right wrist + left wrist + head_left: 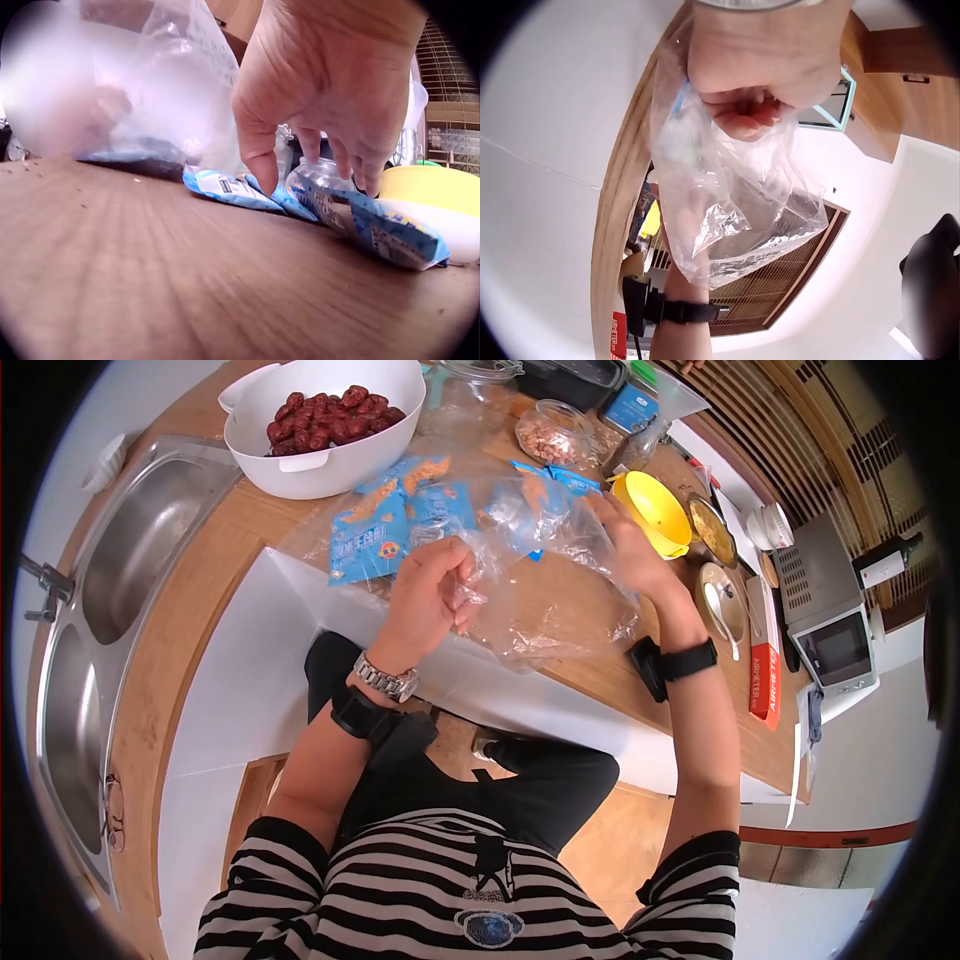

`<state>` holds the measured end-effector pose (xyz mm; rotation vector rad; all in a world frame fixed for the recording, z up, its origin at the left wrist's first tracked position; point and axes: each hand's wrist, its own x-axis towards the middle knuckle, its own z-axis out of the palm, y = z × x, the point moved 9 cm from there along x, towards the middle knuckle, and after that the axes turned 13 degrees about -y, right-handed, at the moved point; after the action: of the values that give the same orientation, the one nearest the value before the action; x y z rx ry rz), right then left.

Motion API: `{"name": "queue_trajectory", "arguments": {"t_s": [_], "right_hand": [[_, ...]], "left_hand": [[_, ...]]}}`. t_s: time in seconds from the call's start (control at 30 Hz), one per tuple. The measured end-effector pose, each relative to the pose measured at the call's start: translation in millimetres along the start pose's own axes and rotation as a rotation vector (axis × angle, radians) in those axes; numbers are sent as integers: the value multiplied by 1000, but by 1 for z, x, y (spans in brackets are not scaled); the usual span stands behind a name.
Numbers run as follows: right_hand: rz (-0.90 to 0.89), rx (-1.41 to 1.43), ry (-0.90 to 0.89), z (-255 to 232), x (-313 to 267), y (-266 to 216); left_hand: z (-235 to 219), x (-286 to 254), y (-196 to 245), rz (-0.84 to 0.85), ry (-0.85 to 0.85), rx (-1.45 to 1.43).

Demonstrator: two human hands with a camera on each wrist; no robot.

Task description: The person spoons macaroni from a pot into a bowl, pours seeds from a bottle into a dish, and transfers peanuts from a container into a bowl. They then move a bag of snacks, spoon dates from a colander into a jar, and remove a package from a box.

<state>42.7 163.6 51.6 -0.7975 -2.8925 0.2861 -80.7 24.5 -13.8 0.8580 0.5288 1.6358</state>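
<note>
A large clear plastic bag (530, 610) hangs over the counter's front edge, its rim gripped in the curled fingers of my left hand (425, 600). In the left wrist view that fist (761, 75) holds the crumpled film (742, 202). Blue snack packets (365, 545) lie at the bag's left part. My right hand (630, 545) reaches beyond the bag beside the yellow bowl. The right wrist view shows this hand (330, 97) pointing down, thumb and fingers apart, just over blue packets (382, 225) on the wood; whether it touches them I cannot tell.
A white basin of red dates (300, 475) stands back left, near the steel sink (130, 580). A glass jar (555, 435), the yellow bowl (655, 510), a bowl with a spoon (722, 605) and a red box (765, 670) are at the right.
</note>
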Motion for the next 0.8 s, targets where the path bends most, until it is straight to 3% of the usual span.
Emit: {"name": "queue_trajectory", "arguments": {"t_s": [0.07,0.3,0.37,0.47,0.6,0.7,0.8], "right_hand": [[33,-140,-121,24,17,11],[130,-210,-56,35,49,40],[109,-391,-293,56,55,44],[226,-238,-413,35,42,2],[219,-254,-443,38,45,3],[347,-330,-419,33,42,5],[375,-167,-306,25,38,8]], "left_hand": [[-1,0,-1,-3,-15,10],[-1,0,-1,14,-7,3],[0,0,-1,19,-19,-10],[0,0,-1,22,-12,-9],[0,0,-2,20,-25,-14],[1,0,-1,11,-27,-10],[0,1,-2,0,-26,3]]}}
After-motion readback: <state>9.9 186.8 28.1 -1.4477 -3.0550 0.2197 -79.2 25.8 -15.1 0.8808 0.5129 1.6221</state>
